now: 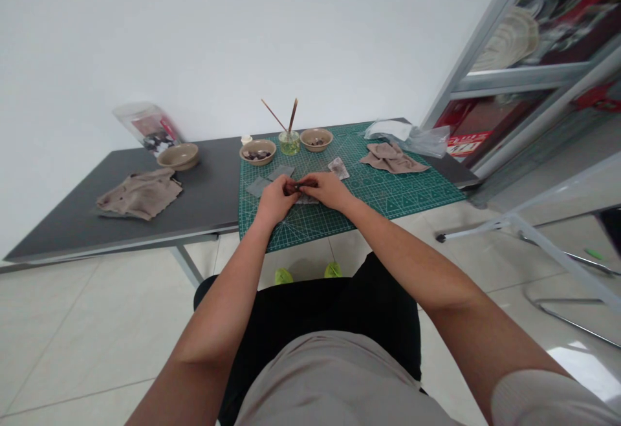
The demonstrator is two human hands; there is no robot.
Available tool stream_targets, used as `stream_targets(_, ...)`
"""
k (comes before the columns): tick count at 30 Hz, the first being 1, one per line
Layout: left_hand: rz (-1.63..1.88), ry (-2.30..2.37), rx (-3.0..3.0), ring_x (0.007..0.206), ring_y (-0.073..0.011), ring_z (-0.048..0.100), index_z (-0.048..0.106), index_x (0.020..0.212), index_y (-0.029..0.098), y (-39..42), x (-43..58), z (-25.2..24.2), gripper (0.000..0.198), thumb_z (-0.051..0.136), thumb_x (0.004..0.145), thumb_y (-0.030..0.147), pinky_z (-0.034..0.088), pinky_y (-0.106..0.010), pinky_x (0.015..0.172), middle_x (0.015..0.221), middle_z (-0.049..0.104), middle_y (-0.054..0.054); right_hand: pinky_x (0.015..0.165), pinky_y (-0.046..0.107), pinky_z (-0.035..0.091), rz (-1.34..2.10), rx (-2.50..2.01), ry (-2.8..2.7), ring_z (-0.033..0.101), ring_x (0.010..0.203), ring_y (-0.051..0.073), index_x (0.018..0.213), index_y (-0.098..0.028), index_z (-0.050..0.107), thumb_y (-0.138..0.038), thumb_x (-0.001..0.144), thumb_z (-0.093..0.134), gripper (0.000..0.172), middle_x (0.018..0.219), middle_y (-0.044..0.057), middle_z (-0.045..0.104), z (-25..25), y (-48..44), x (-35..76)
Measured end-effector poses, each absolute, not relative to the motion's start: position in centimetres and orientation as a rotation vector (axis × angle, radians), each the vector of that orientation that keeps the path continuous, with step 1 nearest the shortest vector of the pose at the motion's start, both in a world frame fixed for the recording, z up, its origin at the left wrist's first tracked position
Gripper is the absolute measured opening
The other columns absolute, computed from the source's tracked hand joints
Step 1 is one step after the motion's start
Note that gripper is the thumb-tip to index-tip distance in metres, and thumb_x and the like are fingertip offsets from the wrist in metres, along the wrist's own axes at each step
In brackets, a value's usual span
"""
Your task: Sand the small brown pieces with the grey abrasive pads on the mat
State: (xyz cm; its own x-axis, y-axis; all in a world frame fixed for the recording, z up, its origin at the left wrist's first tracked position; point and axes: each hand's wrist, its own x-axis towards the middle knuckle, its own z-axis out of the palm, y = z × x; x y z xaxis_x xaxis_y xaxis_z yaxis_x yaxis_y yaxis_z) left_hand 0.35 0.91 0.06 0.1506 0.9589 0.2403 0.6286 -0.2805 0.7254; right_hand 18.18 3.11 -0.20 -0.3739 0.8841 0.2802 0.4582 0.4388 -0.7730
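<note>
My left hand [279, 201] and my right hand [325, 189] meet over the green cutting mat [388, 196], fingertips pinched together. Between them is a small dark piece [299, 185], mostly hidden by the fingers, so its kind cannot be made out. Beneath the hands lies a stained pale cloth or paper [307, 200]. Grey flat sheets [257, 187] lie beside my left hand. A stained square pad [338, 168] rests just beyond my right hand.
A bowl of dark pieces [257, 152], a second bowl [316, 139] and a glass jar with brushes [290, 143] stand behind. Brown cloths lie left [140, 194] and right [392, 158]. An empty-looking bowl [178, 156], a clear container [148, 130] and plastic bags [427, 139] sit farther out.
</note>
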Motion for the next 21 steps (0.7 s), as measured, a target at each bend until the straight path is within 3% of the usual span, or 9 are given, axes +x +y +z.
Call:
stream_targets(4,0.912,1.504,2.044,0.078,-0.0181,0.062,0.064,0.100,0.019,1.06,0.36,-0.17,0.025,0.065,0.076,0.022,0.049,-0.031,0.074,0.085,0.069,-0.001,0.079,0.031,0.054,0.896,-1.108,-1.805,0.069,0.080,0.016,0.097,-0.018,0.074,-0.016,0.073,0.069,0.024,0.085,0.002,0.074,-1.20,3.55,18.26)
stream_targets(10,0.802,1.486,2.399,0.105,-0.0262,0.057,0.072,0.097,0.020,1.15,0.47,-0.19,0.020,0.060,0.083,0.026,0.045,-0.042,0.097,0.111,0.068,-0.008,0.074,0.030,0.054,0.996,-1.056,-1.727,0.066,0.075,0.015,0.090,-0.015,0.073,-0.017,0.068,0.070,0.023,0.081,0.003,0.073,-1.10,3.75,18.53)
stream_targets(21,0.612,1.635,2.471,0.108,-0.0296,0.053,0.073,0.108,0.023,0.55,1.01,0.04,0.030,0.052,0.090,0.033,0.042,-0.046,0.093,0.108,0.068,-0.010,0.076,0.030,0.055,0.990,-1.102,-1.701,0.069,0.077,0.015,0.095,-0.013,0.073,-0.016,0.072,0.065,0.024,0.084,0.005,0.074,-0.89,3.29,18.67)
